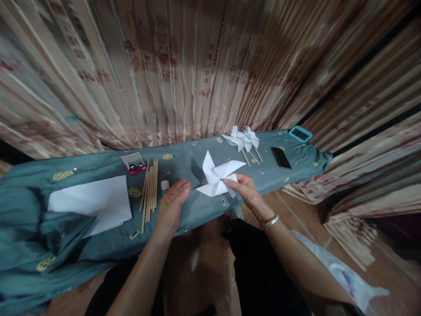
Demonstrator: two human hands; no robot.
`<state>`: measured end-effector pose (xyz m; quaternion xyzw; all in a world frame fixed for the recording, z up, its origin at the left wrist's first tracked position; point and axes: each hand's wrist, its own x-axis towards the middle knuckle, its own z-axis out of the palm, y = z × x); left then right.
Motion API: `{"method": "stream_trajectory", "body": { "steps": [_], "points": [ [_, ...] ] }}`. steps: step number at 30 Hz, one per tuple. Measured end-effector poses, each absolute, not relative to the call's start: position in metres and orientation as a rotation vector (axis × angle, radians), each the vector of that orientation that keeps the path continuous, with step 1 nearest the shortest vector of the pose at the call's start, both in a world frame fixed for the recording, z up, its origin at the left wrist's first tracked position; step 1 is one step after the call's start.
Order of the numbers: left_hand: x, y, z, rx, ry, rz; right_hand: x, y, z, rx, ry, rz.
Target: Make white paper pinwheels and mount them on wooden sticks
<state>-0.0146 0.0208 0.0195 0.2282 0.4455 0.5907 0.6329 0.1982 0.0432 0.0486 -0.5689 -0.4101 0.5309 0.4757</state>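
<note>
A white paper pinwheel (215, 174) with a pin at its centre is pinched in my right hand (245, 188), the thumb lying near the pin. My left hand (174, 199) is off to the pinwheel's left, fingers stretched out, holding nothing. Just behind that hand, a glue stick (165, 186) stands partly hidden. Several wooden sticks (150, 186) lie side by side to its left. Farther left is a stack of white paper (108, 199). A small open red-and-white box (135, 164) holds shiny metal pins.
Finished pinwheels on sticks (242, 139) lie at the table's back right. Beyond them are a dark phone (280, 157) and a blue-framed device (300, 134). Curtains (184, 66) hang behind the cloth-covered table (190, 219). A white plastic bag (335, 267) sits on the floor.
</note>
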Motion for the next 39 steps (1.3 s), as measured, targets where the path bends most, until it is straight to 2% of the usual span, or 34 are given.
{"method": "stream_trajectory", "body": {
  "steps": [17,23,31,39],
  "points": [
    [-0.001,0.025,0.005,0.959,1.191,1.308,0.165,0.032,0.046,-1.317,-0.926,1.414],
    [-0.005,0.025,0.012,0.927,1.089,1.283,0.151,0.03,0.043,-1.282,-1.007,1.492],
    [-0.011,0.023,0.01,0.833,1.234,1.312,0.149,0.032,0.037,-1.271,-1.324,1.381],
    [-0.013,0.013,0.005,0.857,1.271,1.284,0.145,0.029,0.038,-1.276,-1.288,1.388]
  ]
}}
